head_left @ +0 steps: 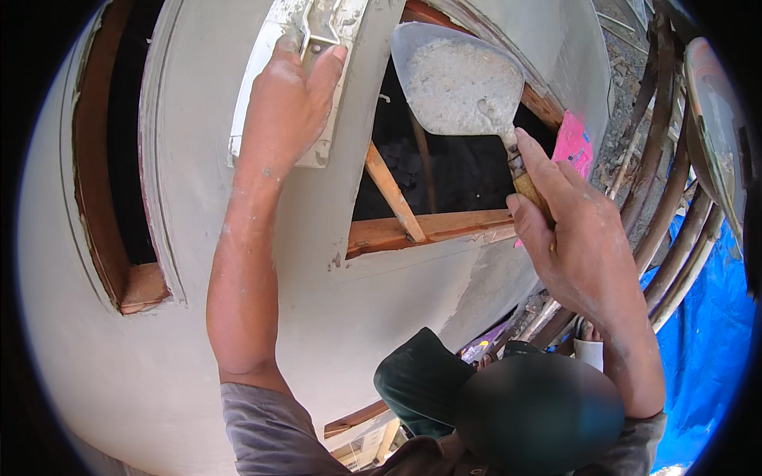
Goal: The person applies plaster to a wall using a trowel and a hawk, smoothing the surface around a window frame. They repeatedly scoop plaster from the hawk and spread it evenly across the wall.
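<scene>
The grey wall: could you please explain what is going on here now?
A person is at the grey wall with a tool in each of the two hands. The left hand grips a pale flat float, held over the wall beside a wood-framed opening. The right hand holds a trowel, loaded with grey mortar-like mix, in front of that opening.

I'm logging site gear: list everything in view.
Wall: one, grey, left and centre
Opening frames: three, brown, left, centre, bottom
Float: one, whitish, upper left
Trowel: one, grey-bladed, upper centre
Mortar: one heap, grey, on trowel
Sheet: one, pink, right
Poles: several, brown, right
Tarp: one, blue, lower right
Curved object: one, greyish, right edge
Cap: one, dark green, bottom
Sleeves: two, grey, bottom
Left hand: one, grey-smeared, on float
Right hand: one, grey-smeared, on trowel
</scene>
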The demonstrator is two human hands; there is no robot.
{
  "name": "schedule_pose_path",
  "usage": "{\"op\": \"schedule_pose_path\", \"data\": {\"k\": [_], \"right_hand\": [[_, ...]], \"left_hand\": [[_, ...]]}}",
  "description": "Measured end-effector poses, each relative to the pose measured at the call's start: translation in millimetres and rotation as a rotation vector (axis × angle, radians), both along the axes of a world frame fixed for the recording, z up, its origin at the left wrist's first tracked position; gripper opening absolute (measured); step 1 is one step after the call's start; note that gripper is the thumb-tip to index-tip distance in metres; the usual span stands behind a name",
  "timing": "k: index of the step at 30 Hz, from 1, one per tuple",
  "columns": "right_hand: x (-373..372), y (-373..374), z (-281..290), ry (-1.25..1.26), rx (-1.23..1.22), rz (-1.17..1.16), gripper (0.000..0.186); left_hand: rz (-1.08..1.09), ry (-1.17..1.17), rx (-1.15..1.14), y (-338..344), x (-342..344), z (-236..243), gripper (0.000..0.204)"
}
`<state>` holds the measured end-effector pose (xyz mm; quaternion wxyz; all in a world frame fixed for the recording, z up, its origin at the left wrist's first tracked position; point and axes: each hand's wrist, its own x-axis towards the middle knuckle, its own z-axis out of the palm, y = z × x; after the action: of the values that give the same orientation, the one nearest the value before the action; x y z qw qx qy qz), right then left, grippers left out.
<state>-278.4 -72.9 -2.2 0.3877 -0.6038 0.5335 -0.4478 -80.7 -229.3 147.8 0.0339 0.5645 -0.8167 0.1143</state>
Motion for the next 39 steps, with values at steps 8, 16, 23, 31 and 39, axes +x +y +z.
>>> {"op": "schedule_pose_path", "data": {"k": [8,16,23,31,39], "right_hand": [[-20,-81,5,-0.025,-0.029,-0.18,0.044],[-8,-92,-4,-0.01,-0.088,-0.159,0.04],[-8,-93,0,-0.019,-0.097,-0.147,0.043],[-10,-99,-9,0.012,-0.141,-0.142,0.042],[-16,-107,-25,-0.024,-0.169,-0.133,0.048]], "left_hand": [[0.144,0.005,0.027,8,-11,2,0.041],[0.133,0.022,0.046,10,-13,2,0.039],[0.117,0.032,0.046,10,-13,2,0.038],[0.136,0.025,0.046,10,-13,2,0.04],[0.103,0.016,0.042,9,-12,3,0.04]]}}
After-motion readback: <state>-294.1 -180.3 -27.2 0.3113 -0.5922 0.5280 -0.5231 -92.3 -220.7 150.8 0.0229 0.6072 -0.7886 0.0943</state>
